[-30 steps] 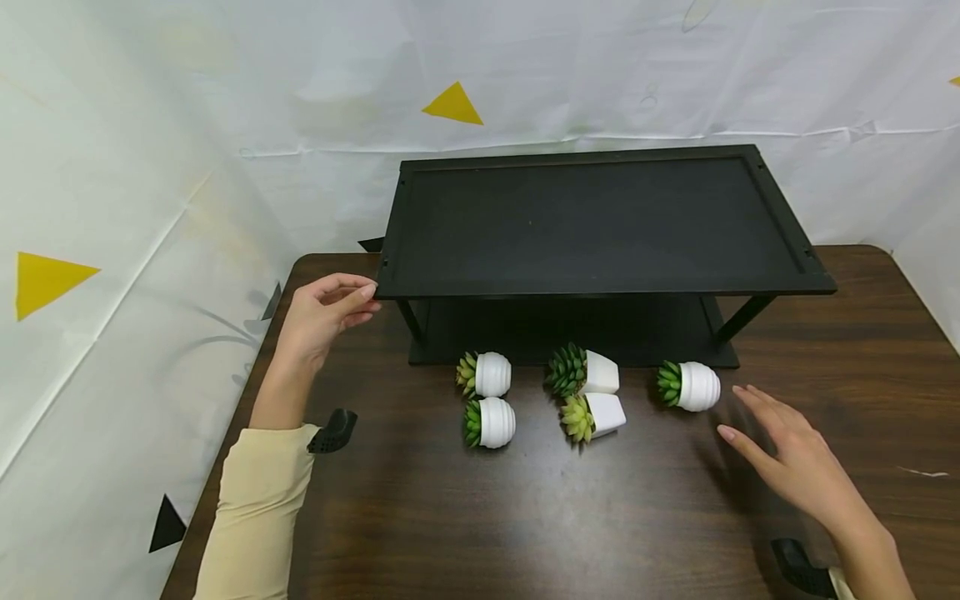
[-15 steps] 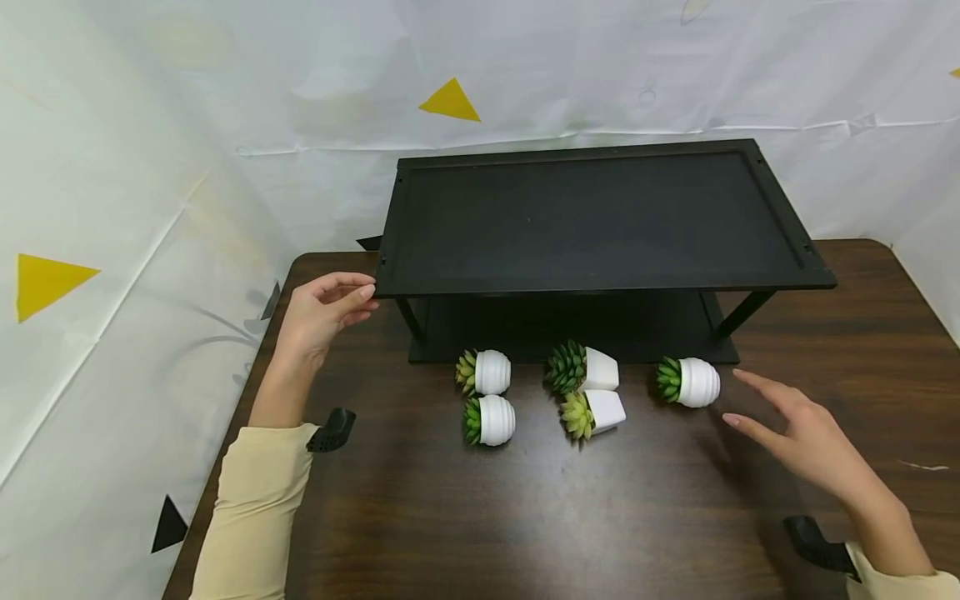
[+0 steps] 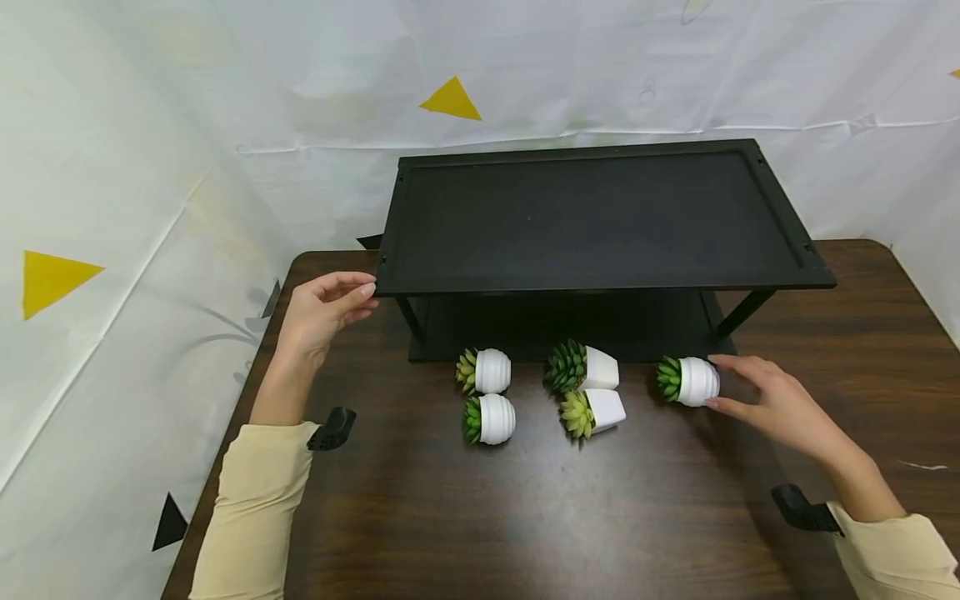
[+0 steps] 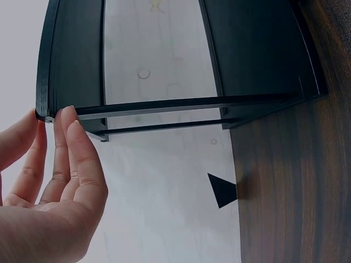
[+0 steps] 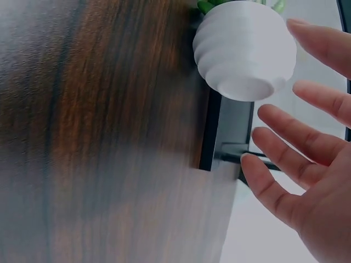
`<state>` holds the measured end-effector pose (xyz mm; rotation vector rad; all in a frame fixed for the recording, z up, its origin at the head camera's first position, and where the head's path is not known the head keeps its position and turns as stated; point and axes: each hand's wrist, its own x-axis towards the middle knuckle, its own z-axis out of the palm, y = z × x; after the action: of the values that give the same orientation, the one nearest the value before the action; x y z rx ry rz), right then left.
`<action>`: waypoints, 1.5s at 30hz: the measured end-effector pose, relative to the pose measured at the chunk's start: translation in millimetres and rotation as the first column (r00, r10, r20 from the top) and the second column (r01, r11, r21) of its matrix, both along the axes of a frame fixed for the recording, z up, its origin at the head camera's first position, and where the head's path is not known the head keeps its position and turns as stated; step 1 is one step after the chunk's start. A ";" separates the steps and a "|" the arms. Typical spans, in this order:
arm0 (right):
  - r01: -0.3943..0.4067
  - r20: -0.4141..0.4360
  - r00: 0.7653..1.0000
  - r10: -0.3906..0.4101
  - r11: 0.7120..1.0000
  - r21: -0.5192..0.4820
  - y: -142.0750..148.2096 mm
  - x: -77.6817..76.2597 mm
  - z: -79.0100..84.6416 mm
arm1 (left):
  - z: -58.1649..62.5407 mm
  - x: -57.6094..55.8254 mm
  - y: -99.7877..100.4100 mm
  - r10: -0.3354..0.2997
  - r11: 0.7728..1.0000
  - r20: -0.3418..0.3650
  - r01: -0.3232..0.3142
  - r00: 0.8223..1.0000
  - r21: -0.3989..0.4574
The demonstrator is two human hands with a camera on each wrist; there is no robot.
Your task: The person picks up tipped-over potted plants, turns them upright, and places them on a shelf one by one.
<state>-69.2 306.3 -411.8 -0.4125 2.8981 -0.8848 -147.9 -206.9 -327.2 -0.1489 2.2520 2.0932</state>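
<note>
My left hand (image 3: 318,317) pinches the front left corner of a black two-tier shelf (image 3: 600,217) between thumb and fingers. In the left wrist view, the fingertips (image 4: 68,115) meet the end of the upper board. My right hand (image 3: 780,408) is spread behind the base of a ribbed white pot (image 3: 699,382) holding a small green succulent (image 3: 668,379), which lies on its side. Thumb and index finger straddle the pot's base in the head view. From the right wrist, the pot (image 5: 247,52) shows beside straight, parted fingers.
Two more ribbed potted succulents (image 3: 495,419) lie on the brown table (image 3: 480,517) to the left. Two angular white pots (image 3: 604,412) with succulents lie in the middle, before the shelf's lower board (image 3: 562,329). A white sheet (image 3: 300,75) hangs behind.
My right hand has moved forward and left, up to the ribbed pot, its thumb and index finger now at the pot's base. The left hand keeps its hold on the shelf corner.
</note>
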 end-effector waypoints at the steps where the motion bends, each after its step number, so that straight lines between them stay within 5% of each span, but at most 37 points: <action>1: -0.006 -0.006 1.000 0.006 1.000 0.008 -0.4 -1.9 -0.4 | -0.3 -0.1 0.2 0.001 1.000 0.000 -0.001 1.000 0.000; 22: -0.063 0.042 0.997 0.062 0.998 0.018 0.7 -16.7 -6.1 | -1.4 0.4 3.3 0.011 1.000 0.003 -0.011 1.000 -0.025; 45: 0.018 0.161 0.987 -0.014 1.000 -0.022 8.3 -16.1 -4.6 | -2.2 0.7 3.3 0.011 1.000 -0.016 -0.011 1.000 -0.026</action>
<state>-85.3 314.6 -416.4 -0.3049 2.7500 -0.9106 -147.2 -203.6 -329.4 -0.1472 2.2932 2.0780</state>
